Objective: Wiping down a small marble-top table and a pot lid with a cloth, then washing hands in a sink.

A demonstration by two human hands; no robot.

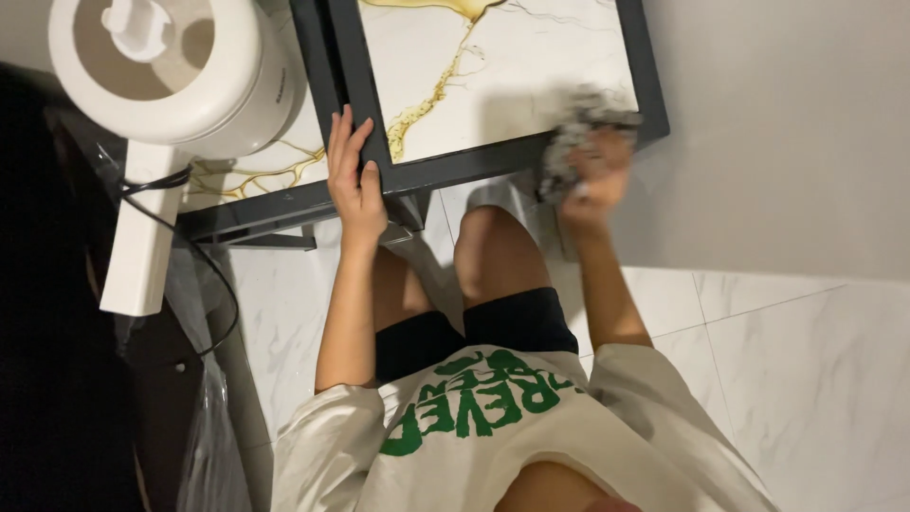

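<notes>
Our left hand [356,180] clamps the dark frame corner of the white gold-veined marble table [502,57]; right hand [592,180], blurred, grips a grey cloth [578,128] at the front edge.

Marble-topped table [531,57], cloth [578,133] on it

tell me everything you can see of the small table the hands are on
The table has a white marble-look top with gold veins, set in a dark frame. It stands on a pale tiled floor, close beside a second, similar table. The left hand grips its near corner, fingers over the frame. The right hand presses a grey cloth on its near right corner; both are blurred. Its far edge is out of view.
</notes>
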